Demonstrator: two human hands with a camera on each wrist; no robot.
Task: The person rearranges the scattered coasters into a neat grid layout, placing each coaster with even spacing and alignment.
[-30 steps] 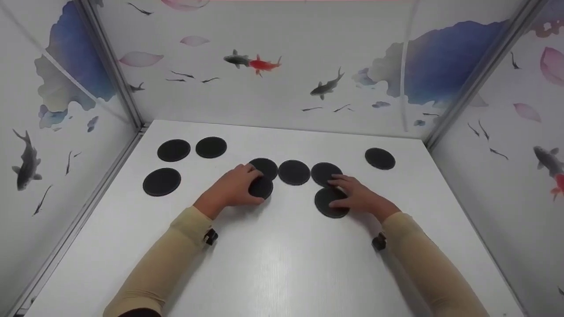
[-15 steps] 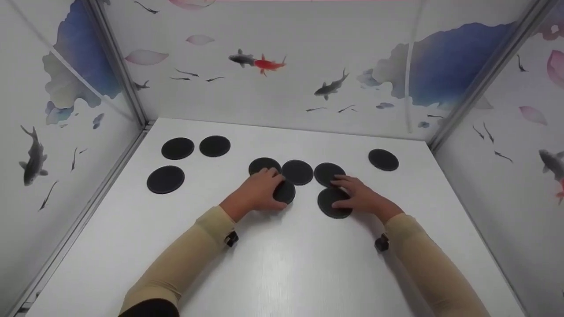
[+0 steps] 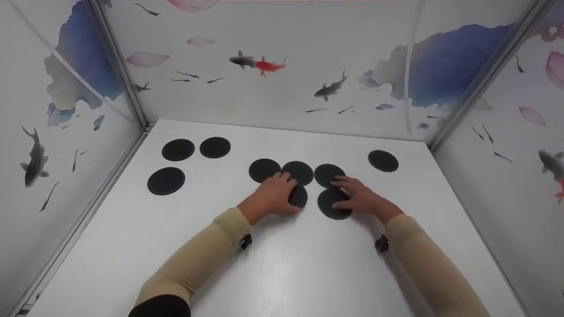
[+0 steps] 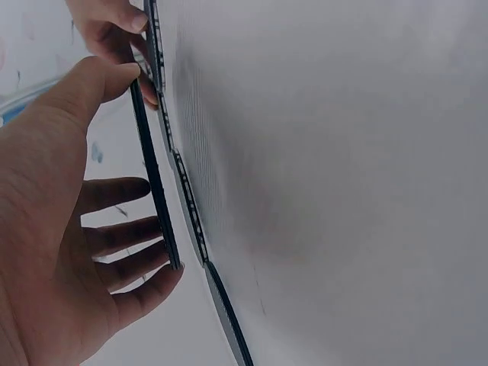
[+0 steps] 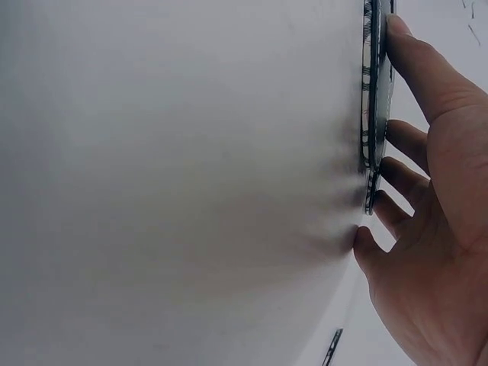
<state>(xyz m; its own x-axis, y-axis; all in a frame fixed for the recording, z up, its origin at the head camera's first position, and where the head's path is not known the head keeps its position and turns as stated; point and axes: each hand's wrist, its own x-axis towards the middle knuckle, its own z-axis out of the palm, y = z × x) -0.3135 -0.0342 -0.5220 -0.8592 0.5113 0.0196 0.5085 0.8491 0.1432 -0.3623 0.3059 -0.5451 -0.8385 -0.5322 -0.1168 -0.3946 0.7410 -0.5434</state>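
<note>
My left hand [image 3: 271, 197] grips a thin black round disc [image 3: 300, 196] by its edges, thumb at the near side and fingertips at the far side. In the left wrist view this disc [image 4: 155, 175] is raised off the table. Behind it lie a left disc [image 3: 261, 170] and a middle disc [image 3: 299, 171], the middle one partly covered by the held disc and fingers. My right hand [image 3: 363, 198] rests its fingers on a rear right disc [image 3: 326, 174] and its thumb on a front right disc [image 3: 328, 204]. Its fingers look fairly straight in the right wrist view.
Three more black discs lie at the back left, one of them a front-left disc [image 3: 166, 181]. A lone disc [image 3: 383, 160] sits at the back right. Printed panels with fish, such as the back wall [image 3: 299, 105], enclose the white table [image 3: 282, 273] on three sides.
My left hand has carried its disc rightward, from in front of the left disc to in front of the middle one. The right hand stays on its two discs.
</note>
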